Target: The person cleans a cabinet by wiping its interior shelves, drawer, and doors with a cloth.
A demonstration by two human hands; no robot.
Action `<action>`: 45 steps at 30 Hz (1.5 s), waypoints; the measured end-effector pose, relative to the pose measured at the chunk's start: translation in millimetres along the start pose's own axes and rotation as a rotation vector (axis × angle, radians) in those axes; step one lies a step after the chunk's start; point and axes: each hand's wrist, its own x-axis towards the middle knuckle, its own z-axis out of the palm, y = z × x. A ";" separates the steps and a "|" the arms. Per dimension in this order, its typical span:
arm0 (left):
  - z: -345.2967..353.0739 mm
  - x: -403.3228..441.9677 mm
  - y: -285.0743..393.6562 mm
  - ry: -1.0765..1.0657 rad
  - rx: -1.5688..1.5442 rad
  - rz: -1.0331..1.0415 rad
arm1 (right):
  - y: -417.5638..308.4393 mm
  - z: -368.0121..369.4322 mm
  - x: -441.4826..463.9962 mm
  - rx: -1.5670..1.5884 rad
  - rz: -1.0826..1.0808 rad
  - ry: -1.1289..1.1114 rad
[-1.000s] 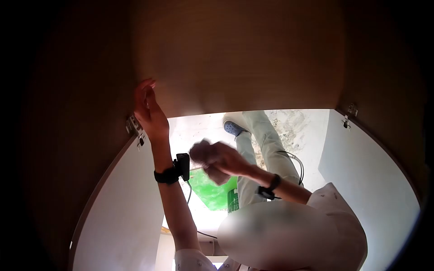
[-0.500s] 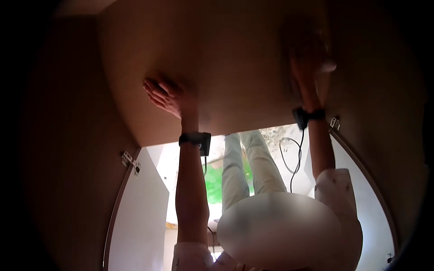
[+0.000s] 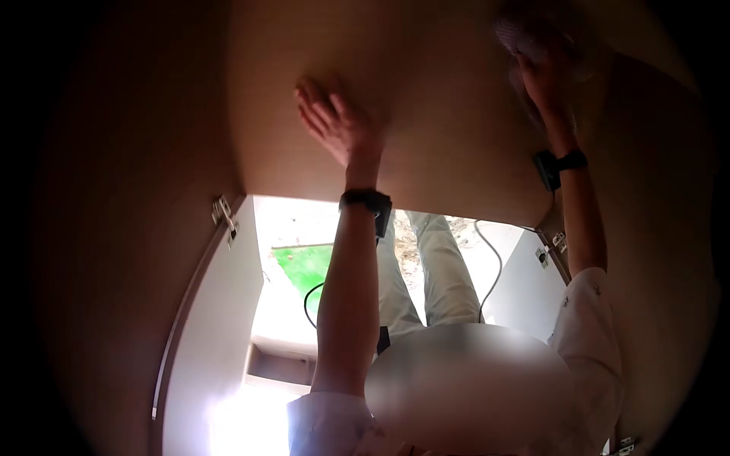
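My left hand [image 3: 334, 121] lies flat on a brown wooden board [image 3: 426, 137] inside a cabinet, its fingers stretched out and holding nothing. Farther up and to the right, my right hand [image 3: 549, 80] is pressed on a pale, crumpled cloth [image 3: 521, 36] against the same board. Its fingers are dim and partly blurred, and part of the cloth is lost in shadow. Both wrists carry a black strap with a small box; the left strap [image 3: 366, 204] and the right strap [image 3: 559, 166] show clearly.
Open cabinet doors hang at the left [image 3: 205, 319] and right [image 3: 525, 273], with metal hinges [image 3: 224, 219] at the side panels. Black cables [image 3: 494, 251] run below my arms. Beyond the board's front edge are my trouser legs [image 3: 441, 258] and a green patch [image 3: 304, 266].
Both hands appear farther up in the view and somewhat to the right. The right hand has slid with the cloth along the board. The left hand stays flat, and the view has shifted.
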 end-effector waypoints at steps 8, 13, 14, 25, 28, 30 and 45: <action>1.9 -9.0 -23.2 0.252 -0.358 0.041 | -160.5 22.9 -6.5 -0.104 -0.236 -0.072; -63.3 -81.5 -85.4 0.457 -1.018 -0.284 | -354.8 29.0 -71.4 0.146 -0.151 -0.244; -79.2 -112.1 -108.3 0.399 -1.006 -0.333 | -388.5 48.9 -97.6 0.068 -0.145 -0.263; -274.6 -389.5 -297.6 0.837 -0.466 -1.003 | -520.9 -4.6 -320.7 1.045 0.538 -1.069; -353.6 -370.0 -314.5 1.097 -0.450 -0.922 | -533.2 -23.2 -319.3 1.019 0.931 -1.080; -386.4 -360.5 -289.2 1.280 -0.436 -0.713 | -506.0 -36.9 -300.9 1.117 0.889 -0.967; -500.9 -297.4 -275.9 1.347 -0.320 -0.393 | -649.7 -432.3 -59.5 1.232 -0.646 0.080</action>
